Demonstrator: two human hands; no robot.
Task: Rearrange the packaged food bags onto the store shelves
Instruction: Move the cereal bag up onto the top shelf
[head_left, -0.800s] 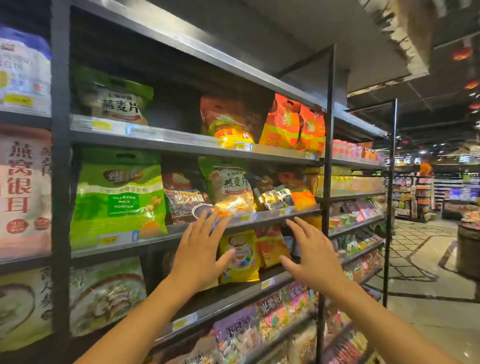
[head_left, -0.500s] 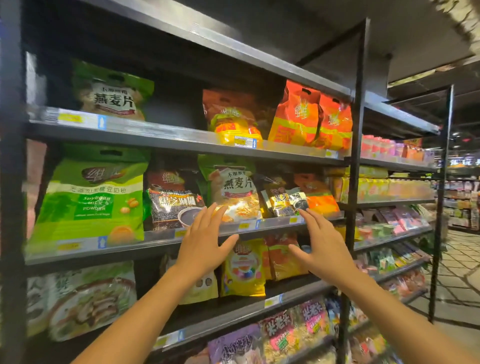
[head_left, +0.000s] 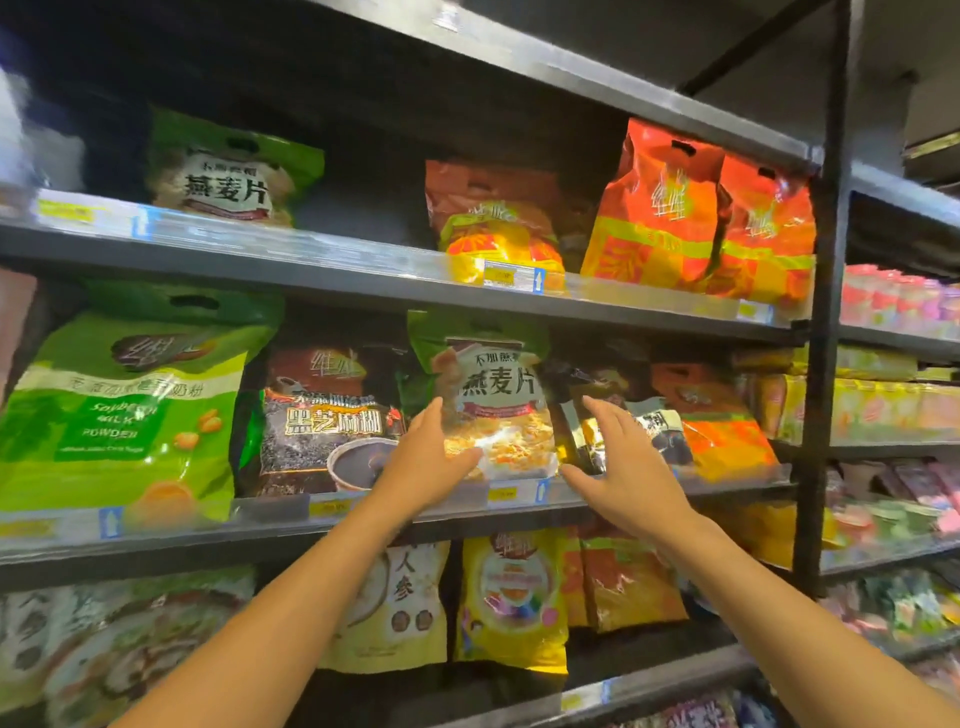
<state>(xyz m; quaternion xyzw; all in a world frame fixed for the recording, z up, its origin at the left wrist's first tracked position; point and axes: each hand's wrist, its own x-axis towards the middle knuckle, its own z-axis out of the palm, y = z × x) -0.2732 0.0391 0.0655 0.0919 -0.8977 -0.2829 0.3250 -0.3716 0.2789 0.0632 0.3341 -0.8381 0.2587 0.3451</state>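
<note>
A green oat-flake bag stands on the middle shelf. My left hand is raised at its lower left side, fingers straight, thumb toward the bag's front. My right hand is raised at its lower right side, fingers spread and holding nothing. Whether either hand touches the bag I cannot tell. A dark sesame-paste bag stands to its left, and another dark bag to its right is partly hidden by my right hand.
A large green soy-milk-powder bag fills the shelf's left. Orange bags and a second green oat bag sit on the shelf above. Yellow bags stand below. A black upright post bounds the bay on the right.
Both hands have risen from the shelf below to either side of the green oat-flake bag. The view has moved closer to the shelves.
</note>
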